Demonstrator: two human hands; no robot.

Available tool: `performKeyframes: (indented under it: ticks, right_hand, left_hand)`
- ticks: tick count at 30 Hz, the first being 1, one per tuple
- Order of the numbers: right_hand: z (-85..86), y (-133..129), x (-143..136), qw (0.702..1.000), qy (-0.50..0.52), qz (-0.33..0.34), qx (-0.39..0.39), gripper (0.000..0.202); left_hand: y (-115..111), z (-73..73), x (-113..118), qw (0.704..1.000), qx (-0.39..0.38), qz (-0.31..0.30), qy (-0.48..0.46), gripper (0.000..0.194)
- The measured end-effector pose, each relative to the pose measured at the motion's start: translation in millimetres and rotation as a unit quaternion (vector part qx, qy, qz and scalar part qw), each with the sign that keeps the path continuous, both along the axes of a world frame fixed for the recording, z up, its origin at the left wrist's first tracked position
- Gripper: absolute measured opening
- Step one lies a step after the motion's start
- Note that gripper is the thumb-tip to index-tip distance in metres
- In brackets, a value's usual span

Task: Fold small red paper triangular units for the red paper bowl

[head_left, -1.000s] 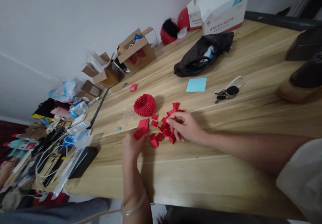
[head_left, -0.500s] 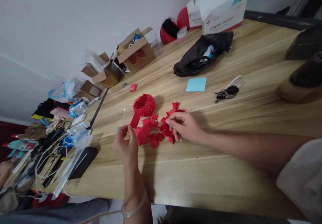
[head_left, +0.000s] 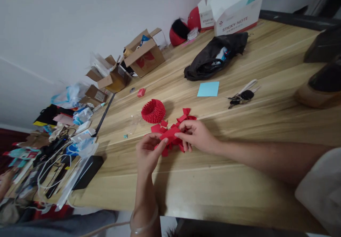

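Observation:
Between my two hands is a strip of red paper (head_left: 170,136). My left hand (head_left: 151,149) pinches its left end, and my right hand (head_left: 195,134) pinches the right end between thumb and forefinger. Under and behind the strip lies a loose heap of red paper pieces (head_left: 183,117), partly hidden by my hands. Just beyond them stands a round red bowl-like form (head_left: 153,111), built of many small folded paper points, with an open top.
A blue paper square (head_left: 208,89), keys (head_left: 241,97) and a black bag (head_left: 213,61) lie farther back. Cardboard boxes (head_left: 145,57) and a sticky note box (head_left: 237,20) line the wall. A small red box (head_left: 141,92) sits nearer. Cables and a black box (head_left: 87,173) are at left.
My left hand has moved right with the red paper strip, bringing it to my right hand, which now also grips it. The right hand has barely moved.

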State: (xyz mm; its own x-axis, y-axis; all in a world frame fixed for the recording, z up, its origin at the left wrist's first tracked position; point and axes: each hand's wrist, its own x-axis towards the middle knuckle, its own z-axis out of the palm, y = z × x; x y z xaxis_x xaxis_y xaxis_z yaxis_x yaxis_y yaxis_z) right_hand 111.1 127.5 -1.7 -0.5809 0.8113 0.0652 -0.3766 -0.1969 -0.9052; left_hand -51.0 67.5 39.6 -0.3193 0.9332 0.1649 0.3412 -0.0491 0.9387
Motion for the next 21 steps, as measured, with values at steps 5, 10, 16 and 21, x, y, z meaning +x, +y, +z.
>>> performKeyframes:
  ticks: [5, 10, 16, 21]
  right_hand:
    - [1.2, 1.1, 0.6, 1.0, 0.019, 0.013, 0.002, 0.016]
    - [-0.6, 3.8, 2.3, 0.999, 0.018, 0.045, 0.015, 0.017]
    - [2.2, 2.3, 5.1, 0.998, -0.002, 0.054, 0.018, 0.024]
    - [-1.1, -0.6, 1.4, 0.994, -0.057, 0.088, -0.001, 0.028]
  left_hand:
    - [0.8, 2.0, 2.4, 0.994, -0.059, -0.047, -0.076, 0.03]
    - [-0.1, 0.1, -0.9, 0.994, -0.018, -0.051, -0.091, 0.023]
    - [-0.4, 2.2, -0.2, 0.998, 0.024, -0.053, -0.011, 0.014]
    - [-0.9, 2.8, 3.9, 0.997, 0.027, -0.071, -0.007, 0.011]
